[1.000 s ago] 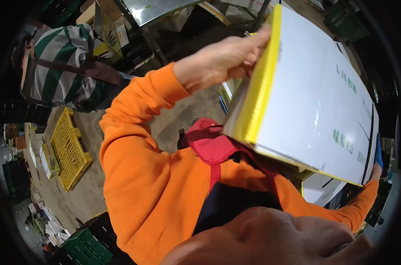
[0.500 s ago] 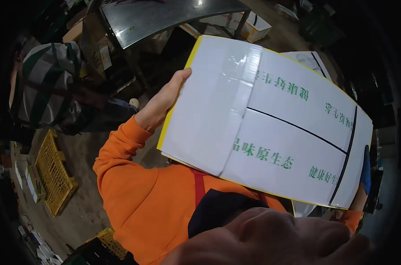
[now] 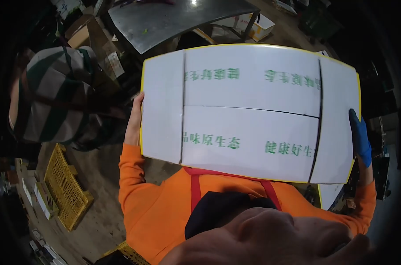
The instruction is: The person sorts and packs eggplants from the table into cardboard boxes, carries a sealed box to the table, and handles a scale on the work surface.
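A white cardboard box (image 3: 249, 126) with yellow edges and green printed characters is held up in front of my chest. Its flaps meet along a thin dark seam, and darker gaps cross near both ends. My left hand (image 3: 134, 117), bare, presses against the left end, its fingers mostly hidden behind the box. On the opposite end, my right hand (image 3: 362, 140) wears a blue glove and grips the side, with the fingertips on the box edge.
A metal table (image 3: 174, 22) stands ahead, with a white carton (image 3: 262, 27) beside it. To the left, a person in a striped top (image 3: 54, 101) bends near open cardboard boxes (image 3: 88, 35). A yellow plastic pallet (image 3: 68, 185) lies on the floor.
The box has turned from a slant to nearly level and shifted left. Both hands moved with it, and the gloved right hand now shows more. The person on the left bends slightly differently.
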Tool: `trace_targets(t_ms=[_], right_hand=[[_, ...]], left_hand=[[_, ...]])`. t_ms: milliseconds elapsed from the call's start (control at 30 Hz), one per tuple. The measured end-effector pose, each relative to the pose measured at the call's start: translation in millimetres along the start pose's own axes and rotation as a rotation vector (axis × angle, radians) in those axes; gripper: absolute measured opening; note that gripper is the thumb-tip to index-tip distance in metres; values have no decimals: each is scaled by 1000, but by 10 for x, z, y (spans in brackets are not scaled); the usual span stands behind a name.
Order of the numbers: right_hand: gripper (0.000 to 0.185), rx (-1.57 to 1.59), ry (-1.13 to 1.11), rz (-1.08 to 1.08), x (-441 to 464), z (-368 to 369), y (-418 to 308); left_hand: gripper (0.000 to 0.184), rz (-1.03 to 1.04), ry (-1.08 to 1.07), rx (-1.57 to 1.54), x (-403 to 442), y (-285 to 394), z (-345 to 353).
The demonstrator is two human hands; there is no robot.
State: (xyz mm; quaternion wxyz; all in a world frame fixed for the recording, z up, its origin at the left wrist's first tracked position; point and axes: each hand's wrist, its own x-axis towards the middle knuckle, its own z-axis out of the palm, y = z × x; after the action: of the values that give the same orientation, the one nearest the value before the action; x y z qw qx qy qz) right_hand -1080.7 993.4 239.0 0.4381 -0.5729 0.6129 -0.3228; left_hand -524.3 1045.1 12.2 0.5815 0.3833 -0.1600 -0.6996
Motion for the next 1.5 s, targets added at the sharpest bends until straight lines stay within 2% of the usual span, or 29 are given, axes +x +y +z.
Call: trace_targets(t_ms=[67, 167, 267, 467, 600, 733, 833, 1100, 1233, 1500], right_hand=[[50, 33, -79, -33, 109, 329, -247], [52, -46, -88, -246, 352, 795, -515], [48, 2, -139, -221, 701, 975, -712], [47, 53, -148, -270, 1625, 1012, -681], [49, 282, -159, -292, 2358, 814, -505], [49, 120, -171, -311, 3063, 786, -608], [50, 55, -177, -338, 3453, 875, -704], [48, -5, -227, -319, 4163, 1565, -1302], [48, 188, -212, -234, 4655, 1769, -1233], [47, 156, -259, -59, 5765, 2013, -1146]], left_hand=[[51, 56, 13, -136, -11, 103, -247], [51, 107, 81, -192, 54, 254, -459], [50, 129, 74, -209, 304, 386, -707], [50, 146, 75, -236, 762, 792, -515], [50, 233, 74, -189, 1137, 1147, -433], [51, 240, 147, -192, 1335, 1240, -314], [51, 223, 96, -181, 1630, 1462, -288], [50, 279, 126, -89, 2760, 2312, -623], [48, 217, 142, -60, 3209, 2638, -740], [39, 201, 316, -15, 3824, 3129, -809]])
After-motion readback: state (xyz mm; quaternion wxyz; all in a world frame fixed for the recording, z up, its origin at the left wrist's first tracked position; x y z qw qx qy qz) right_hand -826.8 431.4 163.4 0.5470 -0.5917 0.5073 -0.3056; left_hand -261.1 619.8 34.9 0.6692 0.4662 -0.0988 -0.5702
